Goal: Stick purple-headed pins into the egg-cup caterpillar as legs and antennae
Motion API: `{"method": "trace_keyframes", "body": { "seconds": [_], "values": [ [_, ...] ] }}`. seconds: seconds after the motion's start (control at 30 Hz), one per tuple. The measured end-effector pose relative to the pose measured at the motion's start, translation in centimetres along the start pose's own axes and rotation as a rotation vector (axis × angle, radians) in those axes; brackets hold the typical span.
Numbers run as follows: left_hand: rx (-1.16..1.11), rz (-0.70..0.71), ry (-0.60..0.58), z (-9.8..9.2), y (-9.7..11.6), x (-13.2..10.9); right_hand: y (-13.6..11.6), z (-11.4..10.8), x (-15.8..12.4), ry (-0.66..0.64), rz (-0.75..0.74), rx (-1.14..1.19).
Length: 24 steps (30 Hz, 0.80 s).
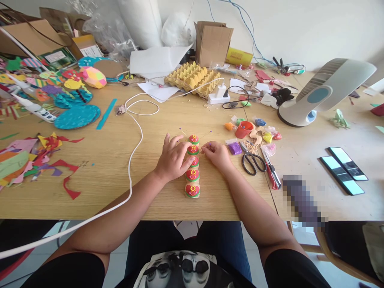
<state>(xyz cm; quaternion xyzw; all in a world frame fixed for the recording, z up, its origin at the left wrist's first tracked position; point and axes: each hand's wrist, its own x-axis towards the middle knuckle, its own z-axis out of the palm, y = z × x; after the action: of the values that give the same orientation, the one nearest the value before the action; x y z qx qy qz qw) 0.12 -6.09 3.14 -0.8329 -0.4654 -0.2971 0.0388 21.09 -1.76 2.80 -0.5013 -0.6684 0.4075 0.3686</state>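
Note:
A row of several egg-carton cups [192, 175], topped in red and green with yellow rings, runs away from me on the table. My left hand [172, 160] steadies the row from the left, its thumb and index finger around the second and third cups and its other fingers raised. My right hand [218, 155] is pinched close against the right side of the second cup. A small purple tip shows at its fingers, but what they hold is too small to make out. Two thin sticks with dark tips rise beside the far cup [193, 139].
Scissors [253, 159], a red utility knife [271, 170], a red cup [244, 129] and a purple clay packet [233, 147] lie right. Further right are a fan [321, 92] and phones [342, 170]. Paper scraps [24, 160] lie left; a white cable [129, 168] crosses my left forearm.

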Motion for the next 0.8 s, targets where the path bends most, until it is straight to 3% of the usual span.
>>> {"method": "trace_keyframes", "body": {
  "seconds": [0.8],
  "values": [
    [-0.001,-0.020,0.014,-0.26,0.08,-0.01,-0.67,-0.42,-0.22,0.020,0.033,0.020]
  ]
}}
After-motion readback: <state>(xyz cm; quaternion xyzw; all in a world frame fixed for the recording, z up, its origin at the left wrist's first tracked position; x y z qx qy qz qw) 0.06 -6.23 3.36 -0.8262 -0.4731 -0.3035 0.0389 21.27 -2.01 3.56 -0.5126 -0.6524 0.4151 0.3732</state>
